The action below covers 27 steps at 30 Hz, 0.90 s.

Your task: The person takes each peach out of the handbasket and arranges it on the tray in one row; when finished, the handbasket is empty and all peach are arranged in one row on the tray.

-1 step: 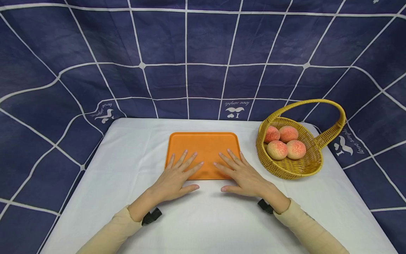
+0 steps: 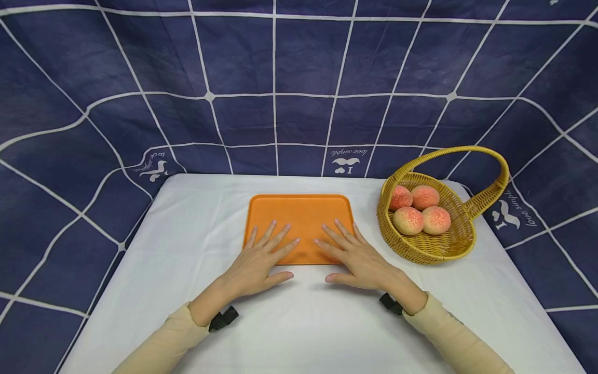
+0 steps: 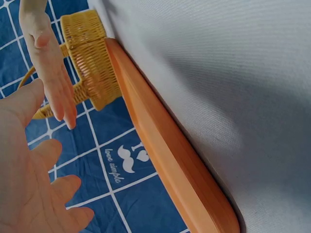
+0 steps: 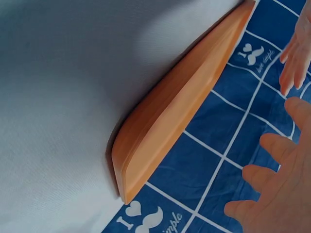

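Note:
An orange rectangular tray (image 2: 299, 213) lies flat on the white-covered table, with nothing in it. Over its near left part the left hand (image 2: 254, 267) is held palm down, fingers straight and spread. The right hand (image 2: 362, 262) mirrors it over the near right part. Both wrist views show a gap between the palms and the tray (image 3: 165, 150), so the hands hover above it and hold nothing. To the right of the right hand stands a yellow wicker basket (image 2: 406, 248) with a tall arched handle. Several pinkish-red peaches (image 2: 408, 221) are grouped at its left side.
A white cloth (image 2: 299, 322) covers the table. Behind it and at both sides hangs a dark blue curtain (image 2: 303, 62) with white grid lines. The basket's handle (image 2: 490, 197) leans out toward the right back edge. A black wrist device (image 2: 224, 318) sits under the left forearm.

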### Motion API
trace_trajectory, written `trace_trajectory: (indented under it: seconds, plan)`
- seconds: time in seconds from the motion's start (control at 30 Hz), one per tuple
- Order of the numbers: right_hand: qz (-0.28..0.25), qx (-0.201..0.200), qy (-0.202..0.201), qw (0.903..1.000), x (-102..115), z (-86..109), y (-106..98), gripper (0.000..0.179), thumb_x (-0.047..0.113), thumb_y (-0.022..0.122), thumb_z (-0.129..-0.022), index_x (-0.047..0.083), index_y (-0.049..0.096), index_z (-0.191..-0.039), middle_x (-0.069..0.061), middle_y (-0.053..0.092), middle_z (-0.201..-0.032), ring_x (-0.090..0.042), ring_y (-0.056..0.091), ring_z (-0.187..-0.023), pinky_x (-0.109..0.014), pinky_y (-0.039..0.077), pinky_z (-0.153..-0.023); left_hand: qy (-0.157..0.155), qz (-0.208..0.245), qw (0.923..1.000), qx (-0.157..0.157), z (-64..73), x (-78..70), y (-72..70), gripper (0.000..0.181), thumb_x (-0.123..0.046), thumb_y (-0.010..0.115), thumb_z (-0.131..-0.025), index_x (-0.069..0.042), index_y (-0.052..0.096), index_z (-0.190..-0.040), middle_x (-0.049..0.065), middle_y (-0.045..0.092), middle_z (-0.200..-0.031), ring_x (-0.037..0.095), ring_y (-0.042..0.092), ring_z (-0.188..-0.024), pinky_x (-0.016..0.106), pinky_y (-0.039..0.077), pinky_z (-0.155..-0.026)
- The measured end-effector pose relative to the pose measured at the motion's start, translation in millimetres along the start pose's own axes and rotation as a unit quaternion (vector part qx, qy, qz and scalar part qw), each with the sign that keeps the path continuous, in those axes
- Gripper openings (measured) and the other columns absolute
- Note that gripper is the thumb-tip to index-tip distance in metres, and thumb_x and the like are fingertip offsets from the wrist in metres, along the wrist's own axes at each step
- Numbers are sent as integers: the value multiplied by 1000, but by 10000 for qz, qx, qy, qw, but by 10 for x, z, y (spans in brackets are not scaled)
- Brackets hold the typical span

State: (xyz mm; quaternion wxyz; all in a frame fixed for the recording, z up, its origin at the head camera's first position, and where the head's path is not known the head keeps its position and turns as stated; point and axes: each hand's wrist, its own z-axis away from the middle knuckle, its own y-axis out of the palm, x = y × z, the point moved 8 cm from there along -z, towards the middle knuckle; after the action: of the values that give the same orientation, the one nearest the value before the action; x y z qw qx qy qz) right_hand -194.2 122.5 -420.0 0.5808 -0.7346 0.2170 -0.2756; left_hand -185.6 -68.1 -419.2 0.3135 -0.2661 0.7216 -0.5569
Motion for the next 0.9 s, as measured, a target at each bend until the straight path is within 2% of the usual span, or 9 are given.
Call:
trace_trajectory:
  seconds: [0.37,0.6,0.73,0.83,0.9]
  plan:
    - [-95,20,34,9999,-24,1,22,80,57,67,-84,29,35,-152,0,12,-166,-33,5,-153,-73,12,-114,-42,199,9998,11,-8,25,20,71,-55,58,-93,-28,32,-154,3,10,-165,34,3,-152,70,8,-117]
    - [-344,-194,180,9991,-149,82,-22,79,55,68,-85,29,35,-152,-6,20,-164,-34,13,-152,-70,14,-115,-342,455,9982,-172,-6,119,3,71,-51,58,-93,-26,31,-154,5,17,-164,37,11,-151,69,15,-116]
    - [-679,-619,322,9953,-272,199,-175,78,51,70,-85,24,39,-151,-4,27,-162,-32,24,-149,-63,20,-118,-844,819,9922,-411,31,293,-26,72,-51,56,-95,-24,28,-155,10,22,-163,41,18,-149,70,19,-114]
    - [-786,-1282,384,9879,-390,326,-369,76,45,75,-82,18,46,-147,-5,40,-155,-29,35,-145,-47,25,-122,-1319,1313,9806,-611,77,473,-40,71,-48,54,-96,-21,26,-156,14,23,-162,41,18,-149,69,20,-115]
    - [-853,-1793,481,9789,-497,429,-508,73,39,78,-81,14,50,-144,-8,48,-149,-26,41,-141,-33,28,-121,-1576,1697,9698,-764,111,597,-40,71,-45,55,-97,-18,26,-156,16,24,-161,41,16,-149,68,20,-115]
